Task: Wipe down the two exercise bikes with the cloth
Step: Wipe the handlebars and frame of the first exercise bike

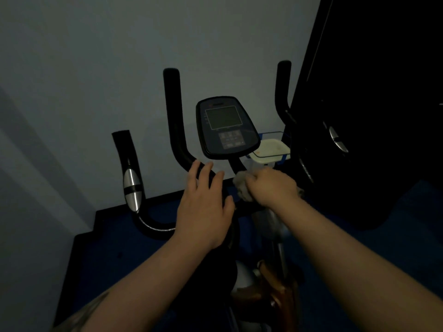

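An exercise bike stands in front of me, with black handlebars (173, 121) and a dark console (226, 127) with a grey screen. My left hand (203, 204) rests on the handlebar's lower bend, fingers straight and spread. My right hand (273, 185) grips a bunched pale cloth (242, 186) against the stem just under the console. An outer grip with a silver sensor (131, 190) curves up at the left. The bike's lower frame is dim and mostly hidden by my arms.
A grey wall is close behind the bike. A large black shape (371, 104) with a silver sensor fills the right side. A white tray in a blue basket (269, 149) sits behind the console. The floor (115, 259) is dark blue.
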The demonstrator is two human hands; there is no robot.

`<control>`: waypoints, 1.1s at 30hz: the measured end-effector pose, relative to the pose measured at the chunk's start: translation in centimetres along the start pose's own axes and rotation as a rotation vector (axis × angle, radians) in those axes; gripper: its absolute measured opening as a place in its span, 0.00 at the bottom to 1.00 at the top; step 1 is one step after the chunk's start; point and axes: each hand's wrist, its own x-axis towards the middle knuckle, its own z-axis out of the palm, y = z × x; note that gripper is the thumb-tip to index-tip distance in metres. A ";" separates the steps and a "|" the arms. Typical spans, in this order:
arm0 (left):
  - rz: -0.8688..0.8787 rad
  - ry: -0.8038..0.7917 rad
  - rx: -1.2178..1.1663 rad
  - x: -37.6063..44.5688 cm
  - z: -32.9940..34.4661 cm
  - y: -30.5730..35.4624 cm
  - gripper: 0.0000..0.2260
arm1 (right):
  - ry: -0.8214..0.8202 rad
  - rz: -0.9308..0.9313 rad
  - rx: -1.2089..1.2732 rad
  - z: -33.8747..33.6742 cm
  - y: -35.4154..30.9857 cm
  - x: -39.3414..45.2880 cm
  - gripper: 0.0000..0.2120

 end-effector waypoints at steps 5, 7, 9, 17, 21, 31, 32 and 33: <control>-0.002 0.004 -0.026 -0.2 0.2 -0.2 0.25 | 0.556 -0.179 0.133 4.5 1.6 -6.4 0.17; -0.007 0.003 -0.023 -0.1 0.2 0.0 0.25 | 0.646 -0.196 0.315 6.4 3.3 -9.1 0.20; -0.011 0.001 -0.021 0.0 0.2 0.1 0.25 | 0.638 -0.152 0.377 6.2 3.7 -7.9 0.22; 0.046 0.120 -0.152 -0.1 0.3 -0.1 0.22 | 0.665 -0.162 0.207 4.9 0.8 -6.0 0.14; -0.025 0.306 -0.414 -1.1 -1.8 -0.6 0.16 | 0.618 -0.148 0.700 2.6 0.8 -7.9 0.16; -0.235 0.122 -0.472 -8.9 -1.5 -2.5 0.05 | 0.186 -0.415 1.026 5.9 -1.8 -12.2 0.21; -0.278 0.099 -0.543 -9.2 -1.5 -2.5 0.05 | 0.200 -0.423 1.000 5.8 -1.2 -12.5 0.20; -0.318 0.081 -0.604 -9.2 -1.4 -2.5 0.06 | 0.222 -0.416 0.963 5.7 -1.0 -12.5 0.19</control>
